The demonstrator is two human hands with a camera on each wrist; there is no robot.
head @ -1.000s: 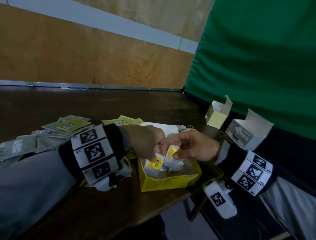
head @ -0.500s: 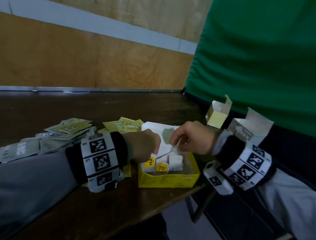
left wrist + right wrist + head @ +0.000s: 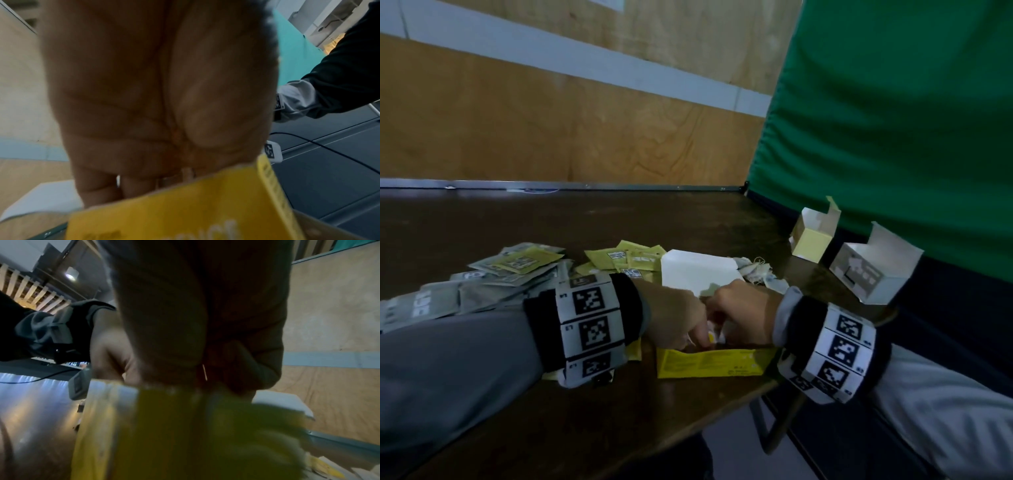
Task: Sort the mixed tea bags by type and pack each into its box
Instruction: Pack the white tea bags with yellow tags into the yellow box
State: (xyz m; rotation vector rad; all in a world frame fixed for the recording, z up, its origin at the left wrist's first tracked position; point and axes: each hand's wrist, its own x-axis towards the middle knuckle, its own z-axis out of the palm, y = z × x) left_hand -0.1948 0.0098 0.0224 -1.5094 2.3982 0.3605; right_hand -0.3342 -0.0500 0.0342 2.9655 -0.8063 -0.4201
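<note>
A yellow tea box (image 3: 714,365) stands open near the table's front edge, its white lid flap (image 3: 693,274) tilted back. My left hand (image 3: 695,337) and right hand (image 3: 727,332) both reach down into it, knuckles nearly touching. A bit of a yellow tag (image 3: 710,338) shows between them. In the left wrist view the left hand (image 3: 160,97) runs fairly straight down behind the yellow box wall (image 3: 185,211). The right wrist view shows the right hand (image 3: 195,321) dipping behind the blurred box (image 3: 164,434). All fingertips are hidden.
Grey sachets (image 3: 482,291) are heaped at the left and yellow-green sachets (image 3: 626,260) lie behind the hands. Loose stringed tea bags (image 3: 755,274) sit by the lid. An open pale yellow box (image 3: 811,241) and a white box (image 3: 869,274) stand at the right edge.
A second ago both hands held tagged white tea bags above the yellow box. They have since lowered into it, and the bags are now hidden under the hands.
</note>
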